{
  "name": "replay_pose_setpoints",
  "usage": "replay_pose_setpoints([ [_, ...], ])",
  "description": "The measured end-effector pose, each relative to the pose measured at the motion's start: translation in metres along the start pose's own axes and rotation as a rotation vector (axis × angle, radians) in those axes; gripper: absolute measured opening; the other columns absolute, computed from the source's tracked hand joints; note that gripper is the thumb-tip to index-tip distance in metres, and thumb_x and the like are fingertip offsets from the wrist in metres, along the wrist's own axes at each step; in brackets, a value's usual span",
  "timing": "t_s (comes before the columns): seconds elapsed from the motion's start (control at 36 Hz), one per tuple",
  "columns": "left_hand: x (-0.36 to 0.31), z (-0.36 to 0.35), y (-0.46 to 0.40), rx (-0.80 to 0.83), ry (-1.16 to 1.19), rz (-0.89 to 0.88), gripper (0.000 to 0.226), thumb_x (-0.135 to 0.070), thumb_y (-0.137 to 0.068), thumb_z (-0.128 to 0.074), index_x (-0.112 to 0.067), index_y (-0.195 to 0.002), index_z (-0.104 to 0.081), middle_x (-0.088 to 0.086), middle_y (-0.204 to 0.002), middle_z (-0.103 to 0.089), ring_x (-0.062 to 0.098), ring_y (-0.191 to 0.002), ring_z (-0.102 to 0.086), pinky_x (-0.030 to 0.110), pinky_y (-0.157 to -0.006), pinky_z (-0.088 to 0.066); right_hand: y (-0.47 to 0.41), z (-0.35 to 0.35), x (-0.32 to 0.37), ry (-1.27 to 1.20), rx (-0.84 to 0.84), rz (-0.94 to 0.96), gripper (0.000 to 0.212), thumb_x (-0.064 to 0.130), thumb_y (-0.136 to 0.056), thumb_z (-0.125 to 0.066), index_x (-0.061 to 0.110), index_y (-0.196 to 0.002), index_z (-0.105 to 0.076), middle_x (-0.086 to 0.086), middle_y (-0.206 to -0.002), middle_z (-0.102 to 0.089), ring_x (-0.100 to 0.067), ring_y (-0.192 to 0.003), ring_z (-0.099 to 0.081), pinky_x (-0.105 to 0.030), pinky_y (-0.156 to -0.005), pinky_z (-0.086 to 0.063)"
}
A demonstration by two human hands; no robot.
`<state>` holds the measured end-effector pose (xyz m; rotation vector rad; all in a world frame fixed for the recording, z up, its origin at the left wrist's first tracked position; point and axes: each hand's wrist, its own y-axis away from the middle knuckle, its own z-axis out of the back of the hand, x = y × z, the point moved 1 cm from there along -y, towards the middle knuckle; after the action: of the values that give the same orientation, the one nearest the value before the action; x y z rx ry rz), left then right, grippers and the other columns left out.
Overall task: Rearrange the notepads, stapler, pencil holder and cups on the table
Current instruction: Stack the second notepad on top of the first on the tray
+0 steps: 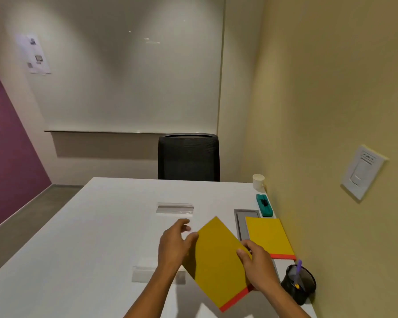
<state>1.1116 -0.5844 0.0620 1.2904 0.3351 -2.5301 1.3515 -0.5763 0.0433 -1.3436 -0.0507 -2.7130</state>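
Both hands hold a yellow notepad (pixel 218 260) with a red spine tilted above the white table (pixel 90 237): the left hand (pixel 174 245) grips its left edge, the right hand (pixel 257 263) pinches its right edge. A second yellow notepad (pixel 269 236) lies flat by the wall, near a teal stapler (pixel 264 204), paper cup (pixel 258 181) and black mesh pencil holder (pixel 299 284). No legible writing shows.

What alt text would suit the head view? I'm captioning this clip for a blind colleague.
A person's left hand and right hand hold a tilted yellow notepad above a white table. A second yellow notepad lies flat to the right near the wall, with a teal stapler, a white cup and a black pencil holder along that edge.
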Motion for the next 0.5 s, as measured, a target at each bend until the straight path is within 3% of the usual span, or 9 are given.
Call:
replay_pose_setpoints([
  [0.11, 0.009, -0.009, 0.000, -0.086, 0.190, 0.142, 0.055, -0.038, -0.087, -0.072, -0.021, -0.135, -0.051, 0.000, -0.128, -0.061, 0.021, -0.121, -0.057, 0.037, -0.096, -0.047, -0.011, 0.011, -0.006, -0.118, -0.056, -0.060, 0.008, 0.021, -0.103, -0.057, 0.022, -0.106, -0.064, 0.002, -0.107, -0.067, -0.015, -0.096, -0.061, -0.031, -0.073, -0.046],
  [0.17, 0.011, -0.019, -0.001, -0.014, 0.259, 0.217, 0.053, -0.041, -0.088, -0.071, -0.020, -0.133, -0.052, 0.002, -0.124, -0.062, 0.022, -0.114, -0.060, 0.037, -0.093, -0.048, -0.019, 0.014, -0.010, -0.159, -0.066, -0.104, 0.012, 0.020, -0.103, -0.056, 0.020, -0.114, -0.061, 0.000, -0.112, -0.062, -0.022, -0.109, -0.058, -0.031, -0.083, -0.045],
  [0.25, 0.011, -0.039, 0.002, 0.143, 0.411, 0.296, 0.034, -0.038, -0.092, -0.066, -0.014, -0.116, -0.062, 0.006, -0.107, -0.070, 0.021, -0.101, -0.066, 0.039, -0.086, -0.056, -0.029, 0.020, -0.017, -0.232, -0.084, -0.202, 0.034, 0.018, -0.103, -0.056, 0.008, -0.135, -0.056, -0.007, -0.129, -0.057, -0.026, -0.126, -0.051, -0.033, -0.098, -0.041],
  [0.31, 0.010, -0.053, 0.005, 0.226, 0.504, 0.302, 0.026, -0.027, -0.097, -0.062, -0.003, -0.103, -0.066, 0.017, -0.095, -0.073, 0.028, -0.096, -0.070, 0.035, -0.079, -0.058, -0.036, 0.026, -0.022, -0.301, -0.093, -0.265, 0.043, 0.018, -0.103, -0.056, 0.006, -0.144, -0.049, -0.010, -0.146, -0.050, -0.026, -0.138, -0.044, -0.033, -0.104, -0.039],
  [0.39, 0.010, -0.073, 0.006, 0.255, 0.546, 0.268, 0.018, -0.016, -0.098, -0.060, 0.000, -0.098, -0.068, 0.036, -0.097, -0.062, 0.037, -0.094, -0.070, 0.035, -0.077, -0.060, -0.046, 0.036, -0.031, -0.371, -0.068, -0.322, 0.049, 0.019, -0.104, -0.055, 0.006, -0.149, -0.042, -0.010, -0.156, -0.041, -0.026, -0.144, -0.039, -0.035, -0.109, -0.038],
  [0.5, 0.002, -0.092, -0.001, 0.247, 0.591, 0.262, 0.014, -0.010, -0.098, -0.058, -0.008, -0.106, -0.070, 0.025, -0.096, -0.071, 0.031, -0.091, -0.073, 0.039, -0.080, -0.059, -0.064, 0.047, -0.044, -0.400, -0.042, -0.351, 0.053, 0.020, -0.104, -0.055, 0.007, -0.152, -0.038, -0.008, -0.159, -0.038, -0.024, -0.146, -0.036, -0.035, -0.112, -0.036],
])
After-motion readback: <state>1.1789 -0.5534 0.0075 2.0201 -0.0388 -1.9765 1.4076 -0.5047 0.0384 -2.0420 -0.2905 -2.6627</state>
